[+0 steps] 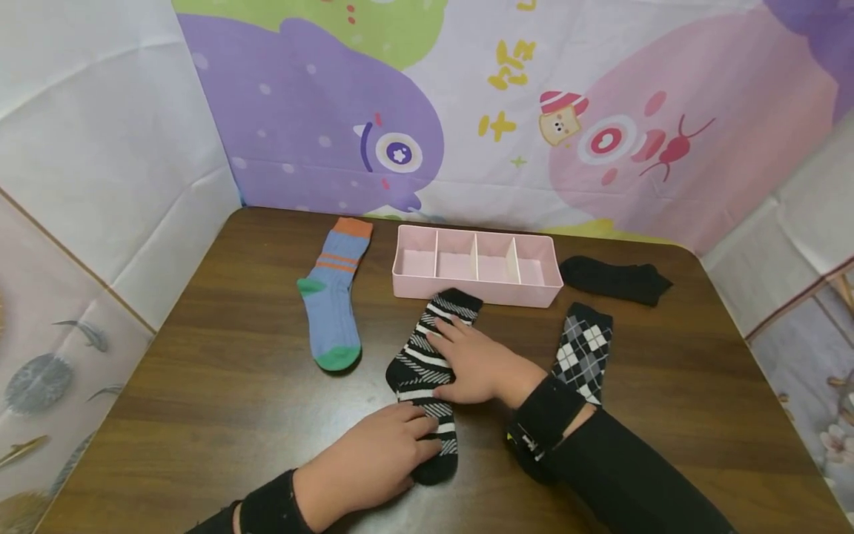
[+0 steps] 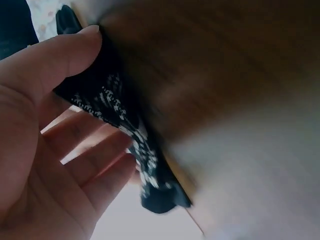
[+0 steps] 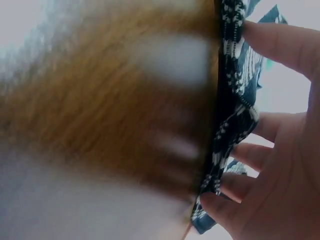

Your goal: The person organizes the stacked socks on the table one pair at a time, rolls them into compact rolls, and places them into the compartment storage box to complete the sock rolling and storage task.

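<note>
A black sock with white and grey stripes (image 1: 422, 348) lies on the table in the middle of the head view, its black toe towards the front. My left hand (image 1: 373, 456) rests on the foot part near the toe; in the left wrist view its thumb (image 2: 85, 47) and extended fingers touch the fabric. Higher up, my right hand (image 1: 483, 363) lies across the sock's leg part with spread fingers. The right wrist view shows fingertips (image 3: 212, 202) against the sock's edge, without a grip round it. Fabric under both hands is hidden.
A pink tray with several compartments (image 1: 477, 289) stands behind the striped sock. A blue sock with green and orange parts (image 1: 336, 297) lies left. To the right are a black sock (image 1: 614, 279) and an argyle sock (image 1: 586, 348), partly hidden by my right arm.
</note>
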`<state>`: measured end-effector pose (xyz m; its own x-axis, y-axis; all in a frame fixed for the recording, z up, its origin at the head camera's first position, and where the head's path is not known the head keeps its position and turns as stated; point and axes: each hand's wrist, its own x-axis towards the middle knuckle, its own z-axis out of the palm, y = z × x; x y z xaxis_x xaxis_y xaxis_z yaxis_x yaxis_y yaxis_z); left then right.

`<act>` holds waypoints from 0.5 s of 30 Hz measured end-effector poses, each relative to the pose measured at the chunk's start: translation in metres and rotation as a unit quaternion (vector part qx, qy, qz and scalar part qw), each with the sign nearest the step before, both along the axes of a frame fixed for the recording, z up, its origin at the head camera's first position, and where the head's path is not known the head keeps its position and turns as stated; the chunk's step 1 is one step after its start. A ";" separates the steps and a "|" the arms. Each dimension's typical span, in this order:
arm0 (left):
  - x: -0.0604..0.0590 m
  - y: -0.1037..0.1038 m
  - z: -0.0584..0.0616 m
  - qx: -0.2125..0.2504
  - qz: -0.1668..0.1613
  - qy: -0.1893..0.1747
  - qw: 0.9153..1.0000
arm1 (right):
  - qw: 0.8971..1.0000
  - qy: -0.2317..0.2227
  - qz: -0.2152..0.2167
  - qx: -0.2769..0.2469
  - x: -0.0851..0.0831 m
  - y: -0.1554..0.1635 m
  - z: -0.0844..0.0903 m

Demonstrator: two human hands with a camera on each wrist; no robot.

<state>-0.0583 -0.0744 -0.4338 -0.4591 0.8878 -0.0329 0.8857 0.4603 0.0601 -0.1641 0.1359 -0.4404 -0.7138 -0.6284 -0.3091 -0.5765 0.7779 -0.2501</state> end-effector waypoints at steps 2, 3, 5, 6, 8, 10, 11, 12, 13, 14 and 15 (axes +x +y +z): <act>0.003 0.007 -0.001 -0.007 -0.006 0.004 1.000 | 1.000 0.001 0.006 0.000 -0.001 0.001 -0.001; 0.004 0.010 -0.001 -0.011 -0.004 0.003 1.000 | 1.000 0.000 0.007 0.000 -0.002 0.002 -0.001; 0.007 0.015 -0.002 -0.015 0.006 -0.006 1.000 | 1.000 0.000 0.004 -0.004 -0.001 0.003 -0.002; 0.009 0.017 -0.002 -0.015 0.016 -0.018 1.000 | 1.000 0.001 0.002 -0.006 -0.001 0.004 -0.002; 0.011 0.018 -0.002 -0.012 0.038 -0.031 0.999 | 1.000 0.008 -0.004 -0.006 0.002 0.005 -0.001; 0.012 0.018 -0.002 0.000 0.056 -0.039 0.998 | 1.000 0.018 -0.011 0.000 0.008 0.005 0.000; 0.013 0.017 -0.002 0.008 0.063 -0.037 0.997 | 1.000 0.022 -0.014 0.004 0.011 0.005 0.002; 0.013 0.017 -0.002 0.018 0.068 -0.033 0.997 | 0.999 0.027 -0.016 0.009 0.016 0.005 0.004; 0.014 0.016 -0.002 0.026 0.071 -0.025 0.997 | 0.999 0.031 -0.018 0.015 0.020 0.005 0.006; 0.014 0.016 -0.002 0.034 0.073 -0.019 0.997 | 0.999 0.033 -0.020 0.022 0.026 0.005 0.009; 0.014 0.015 -0.002 0.039 0.075 -0.012 0.996 | 0.999 0.035 -0.020 0.023 0.032 0.005 0.012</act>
<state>-0.0445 -0.0590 -0.4360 -0.5860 0.8100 0.0219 0.8059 0.5797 0.1208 -0.1325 0.1406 -0.4284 -0.7593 -0.5844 -0.2862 -0.5589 0.8110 -0.1731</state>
